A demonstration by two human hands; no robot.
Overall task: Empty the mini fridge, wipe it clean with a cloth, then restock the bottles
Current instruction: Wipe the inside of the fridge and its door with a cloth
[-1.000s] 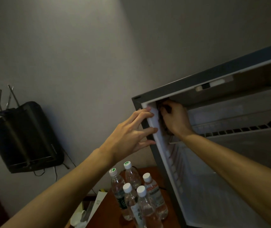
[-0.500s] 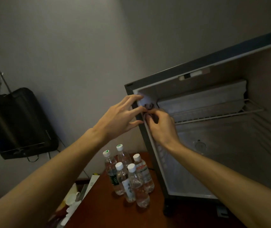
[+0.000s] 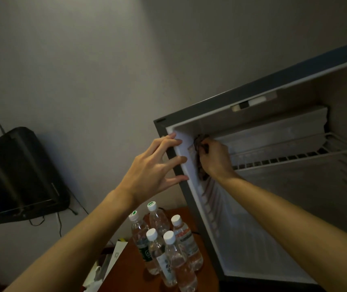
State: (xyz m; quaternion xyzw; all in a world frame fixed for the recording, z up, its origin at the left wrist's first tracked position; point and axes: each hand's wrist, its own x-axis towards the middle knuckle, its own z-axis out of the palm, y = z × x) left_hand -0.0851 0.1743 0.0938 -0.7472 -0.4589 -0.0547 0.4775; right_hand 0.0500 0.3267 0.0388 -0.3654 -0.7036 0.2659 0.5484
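The mini fridge (image 3: 252,98) stands open on the right, its inside holding only a wire shelf (image 3: 307,152). My right hand (image 3: 213,158) is inside at the upper left corner, gripping a dark brown cloth (image 3: 200,167) against the left inner wall. My left hand (image 3: 153,167) rests with spread, straight fingers on the fridge's left front edge. Several clear water bottles (image 3: 164,245) with white caps stand grouped on the reddish wooden table (image 3: 130,270) just left of the fridge.
A black bag-like case (image 3: 19,175) with metal rods sticking out hangs on the grey wall at left, cables trailing below it. White papers and a cup (image 3: 105,268) lie at the table's left edge.
My right hand has gone with the cloth from the front edge back inside, against the left inner wall. My left hand stays on the fridge's left edge. The view has moved closer to the fridge.
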